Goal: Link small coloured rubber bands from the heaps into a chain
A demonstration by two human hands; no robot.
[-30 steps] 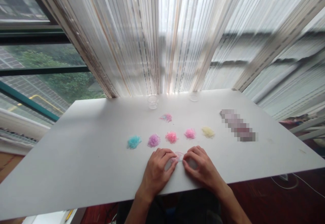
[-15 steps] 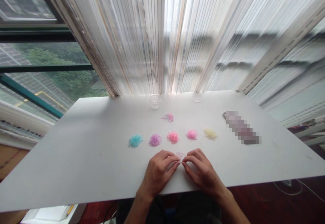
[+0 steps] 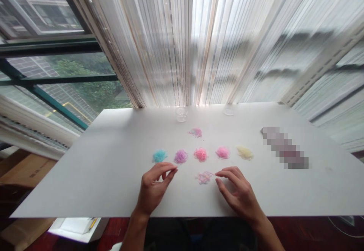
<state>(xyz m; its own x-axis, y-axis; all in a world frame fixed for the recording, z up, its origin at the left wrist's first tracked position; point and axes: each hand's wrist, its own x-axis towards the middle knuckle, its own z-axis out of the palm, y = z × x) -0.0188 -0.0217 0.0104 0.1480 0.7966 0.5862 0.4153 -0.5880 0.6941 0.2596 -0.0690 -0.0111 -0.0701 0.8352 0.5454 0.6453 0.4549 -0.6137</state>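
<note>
Curtain (image 3: 167, 50): behind the table (image 3: 108, 182).
Table: white.
Left hand (image 3: 152, 185): thumb and fingertips pinched together near the purple pile (image 3: 181, 156); cannot tell on what, if anything.
Right hand (image 3: 239, 193): thumb and fingers apart, just beside the strands (image 3: 203, 178).
Strands: pinkish tangle on the table, between the hands.

Left hand (image 3: 155, 182) in a close pinch, right hand (image 3: 238, 190) loosely curved

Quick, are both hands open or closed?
Left hand: pinched shut near the purple stringy pile; anything held can't be told.
Right hand: open, beside the mixed-pastel stringy pile.
</note>
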